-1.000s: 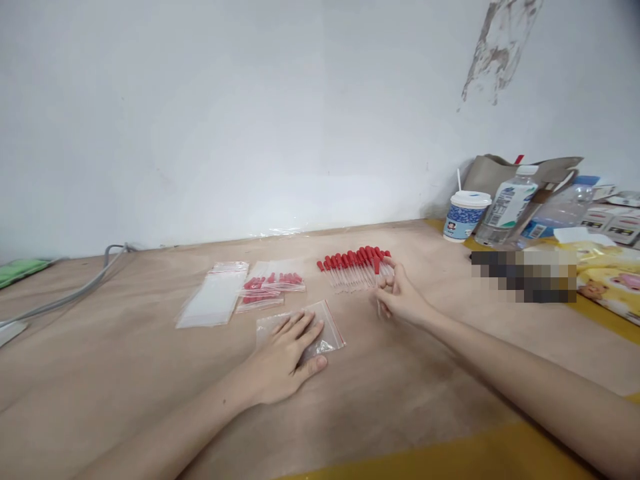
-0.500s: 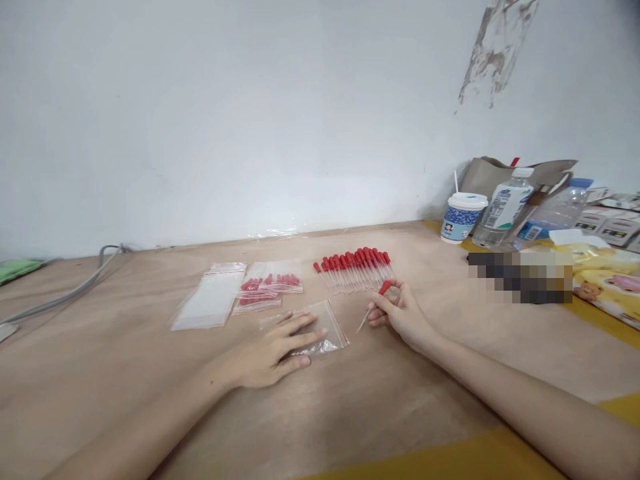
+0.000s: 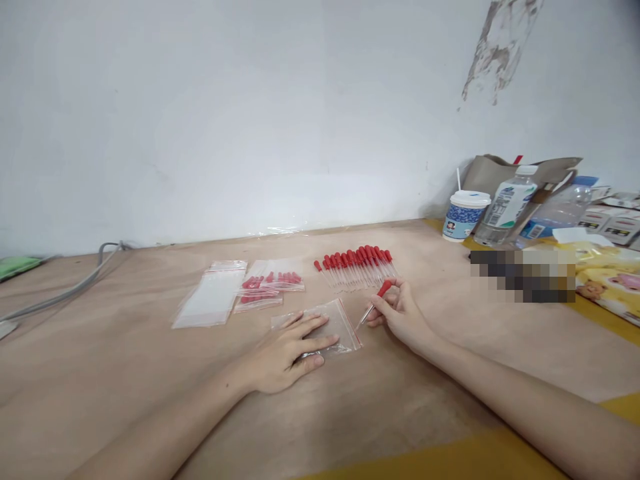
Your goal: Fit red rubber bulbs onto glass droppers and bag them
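My left hand (image 3: pixel 297 350) lies flat with its fingers spread over a clear zip bag (image 3: pixel 341 325) on the table. The bag's red-striped mouth faces right, and its left part is hidden under the hand. Pinched in my right hand (image 3: pixel 397 310) is a glass dropper (image 3: pixel 369 311) with a red rubber bulb. Its thin tip points down and left, at the bag's mouth; whether it has gone inside I cannot tell. Behind the right hand, a row of several red-bulbed droppers (image 3: pixel 357 263) lies side by side, bulbs toward the wall.
Filled zip bags (image 3: pixel 260 293) with red bulbs showing lie left of the dropper row, beside a stack of flat zip bags (image 3: pixel 210 300). A paper cup (image 3: pixel 465 217), bottles (image 3: pixel 510 203) and a yellow package (image 3: pixel 607 280) stand at right. A grey cable (image 3: pixel 75 293) runs at left.
My left hand has slid slightly right together with the bag under it. The bag's mouth now meets the dropper's tip, where a gap was before. My right hand keeps its pinch.
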{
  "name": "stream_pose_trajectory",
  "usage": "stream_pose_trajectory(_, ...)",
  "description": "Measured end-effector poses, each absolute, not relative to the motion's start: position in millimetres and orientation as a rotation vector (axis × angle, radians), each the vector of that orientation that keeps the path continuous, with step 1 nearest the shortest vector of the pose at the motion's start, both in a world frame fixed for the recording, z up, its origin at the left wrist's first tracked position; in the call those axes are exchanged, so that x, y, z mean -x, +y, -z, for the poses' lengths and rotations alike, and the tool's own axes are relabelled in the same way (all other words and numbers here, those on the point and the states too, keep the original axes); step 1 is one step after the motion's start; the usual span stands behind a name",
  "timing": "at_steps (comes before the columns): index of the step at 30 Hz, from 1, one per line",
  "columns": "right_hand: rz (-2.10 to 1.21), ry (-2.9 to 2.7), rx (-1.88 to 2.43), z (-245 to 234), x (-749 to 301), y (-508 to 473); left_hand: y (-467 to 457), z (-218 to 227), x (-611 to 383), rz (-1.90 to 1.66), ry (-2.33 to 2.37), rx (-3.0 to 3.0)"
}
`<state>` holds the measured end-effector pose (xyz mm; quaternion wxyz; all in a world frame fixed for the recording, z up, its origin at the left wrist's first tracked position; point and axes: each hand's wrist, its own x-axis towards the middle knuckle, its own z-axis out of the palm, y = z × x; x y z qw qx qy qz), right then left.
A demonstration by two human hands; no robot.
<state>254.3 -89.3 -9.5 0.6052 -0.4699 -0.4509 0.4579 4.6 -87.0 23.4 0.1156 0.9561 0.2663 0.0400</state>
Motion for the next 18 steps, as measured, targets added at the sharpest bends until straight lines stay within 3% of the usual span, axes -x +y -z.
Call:
stream_pose_trajectory(8,-1.359,-0.911,0.964,-4.1,-250.3,-98.9,-88.4,-24.7,-5.3,-0.137,0.797,-2.783)
stream_pose_trajectory(18,-1.581,-1.545,0.837,-2.9,-267.4,-100.0,-88.4,-25.7,-10.4,-0.216,0.675,-2.706)
